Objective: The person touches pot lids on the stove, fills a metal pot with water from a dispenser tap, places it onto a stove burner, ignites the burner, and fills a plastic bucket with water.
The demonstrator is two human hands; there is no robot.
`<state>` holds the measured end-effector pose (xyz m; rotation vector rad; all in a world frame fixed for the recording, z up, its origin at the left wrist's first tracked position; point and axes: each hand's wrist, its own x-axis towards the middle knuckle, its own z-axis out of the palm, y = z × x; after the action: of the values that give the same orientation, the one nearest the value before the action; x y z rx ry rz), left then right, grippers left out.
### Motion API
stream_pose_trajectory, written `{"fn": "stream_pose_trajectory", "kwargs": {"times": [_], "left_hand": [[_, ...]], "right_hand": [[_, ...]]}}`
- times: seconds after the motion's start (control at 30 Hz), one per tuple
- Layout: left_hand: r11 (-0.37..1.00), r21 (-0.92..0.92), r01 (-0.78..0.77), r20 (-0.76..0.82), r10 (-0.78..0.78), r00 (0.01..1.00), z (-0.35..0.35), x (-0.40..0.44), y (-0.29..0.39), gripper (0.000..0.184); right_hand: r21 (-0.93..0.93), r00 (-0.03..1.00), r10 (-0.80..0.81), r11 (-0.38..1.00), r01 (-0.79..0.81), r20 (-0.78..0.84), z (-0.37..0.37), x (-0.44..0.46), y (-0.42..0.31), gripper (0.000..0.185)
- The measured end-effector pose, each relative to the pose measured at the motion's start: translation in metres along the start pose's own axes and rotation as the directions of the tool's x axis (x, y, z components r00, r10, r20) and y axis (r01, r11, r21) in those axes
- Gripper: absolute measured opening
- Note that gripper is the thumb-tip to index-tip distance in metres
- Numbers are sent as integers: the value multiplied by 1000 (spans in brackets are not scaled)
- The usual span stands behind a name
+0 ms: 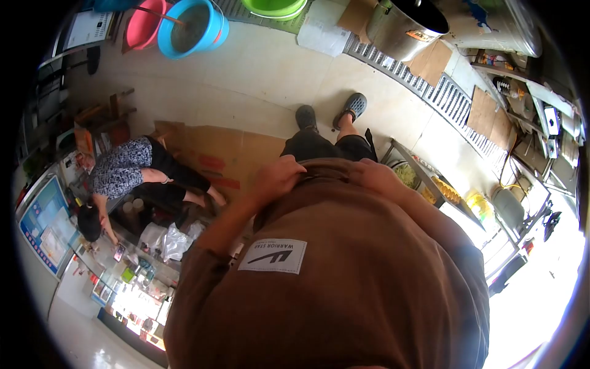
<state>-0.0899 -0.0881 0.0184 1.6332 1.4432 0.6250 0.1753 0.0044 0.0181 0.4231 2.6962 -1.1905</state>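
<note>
A brown shirt (pixel 362 264) with a white label covers my torso, its lower edge bunched at the waist. At the left side of that edge, my left hand (pixel 278 179) has its fingers closed on the cloth. My right hand (pixel 376 176) grips the same edge on the other side, its fingertips partly hidden by folds. Below the hem show my dark shorts (pixel 313 145) and dark clogs (pixel 351 107).
Pink bucket (pixel 142 29) and blue bucket (pixel 216 34) stand ahead, with a large steel pot (pixel 393 37) by the floor grating (pixel 452 98). At left a person (pixel 123 169) leans over a cluttered counter, holding a phone (pixel 119 252). Right are shelves (pixel 534 92) and a rack with food bowls (pixel 405 174).
</note>
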Motion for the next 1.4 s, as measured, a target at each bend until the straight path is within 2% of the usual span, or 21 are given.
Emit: {"fn": "stream_pose_trajectory", "kwargs": {"times": [0.07,0.1,0.13,0.2,0.27,0.3,0.37,0.4,0.47,0.5,0.57,0.6,0.7,0.77,0.83,0.9,0.93,1.0,1.13,1.3,1.4], "left_hand": [[1000,22,9,155,-12,988,-2,-2,-4,9],[1000,22,6,148,-10,989,-5,-1,-5,9],[1000,-10,16,181,-14,983,-7,-4,-3,10],[999,-39,30,211,-21,977,-11,-8,-3,11],[999,-52,0,226,12,974,-14,-10,-4,15],[999,-49,-3,226,14,974,-16,-12,-5,15],[998,54,30,293,-45,955,-17,-17,-7,17],[998,55,22,295,-37,955,-19,-19,-8,17],[998,-8,63,297,-58,953,-21,-23,-8,17],[998,-8,56,302,-51,952,-19,-23,-7,17],[979,10,204,246,-200,948,-17,-24,-4,17],[981,11,194,255,-191,948,-17,-21,-1,17],[938,36,346,155,-347,925,-19,-10,10,18],[957,105,269,96,-279,955,-21,0,12,19],[971,132,197,35,-203,978,-17,9,13,17],[979,164,122,-26,-119,993,-16,16,11,14],[974,214,73,-33,-68,997,-15,17,8,15],[963,266,39,-42,-29,999,-16,14,3,15],[957,288,-22,-26,31,999,-16,7,-6,16],[948,315,-55,37,46,998,-20,-4,-16,17],[966,252,-52,22,48,999,-27,-9,-19,19]], "right_hand": [[179,996,84,980,-90,41,-15,-1,1,16],[172,996,82,981,-88,42,-15,-4,3,16],[602,971,233,770,-211,42,-10,-10,3,17],[892,926,359,374,-255,114,-9,-19,-2,19],[860,848,529,447,-246,-33,-15,-27,-10,18],[860,848,529,448,-243,-37,-14,-33,-10,18],[765,759,651,501,-406,-24,-12,-52,-7,13],[765,755,655,502,-404,-31,-10,-61,-8,13],[632,750,629,671,-389,-205,-6,-77,-11,14],[632,745,633,669,-391,-210,-3,-82,-12,14],[682,807,586,619,-390,-70,3,-90,-15,14],[685,800,595,614,-392,-76,3,-88,-15,14],[816,761,648,459,-351,-36,-3,-64,-7,14],[760,786,594,587,-277,-171,-8,-32,2,16],[868,850,524,398,-299,52,-21,10,4,24],[732,833,386,415,-540,395,-42,50,-9,36],[733,836,382,419,-536,393,-34,57,-9,36],[733,942,223,592,-337,253,-12,68,-11,43],[773,941,214,538,-336,261,-10,65,-10,41],[614,948,219,723,-316,229,-9,56,-6,38],[656,938,242,671,-346,248,-7,43,0,35]]}}
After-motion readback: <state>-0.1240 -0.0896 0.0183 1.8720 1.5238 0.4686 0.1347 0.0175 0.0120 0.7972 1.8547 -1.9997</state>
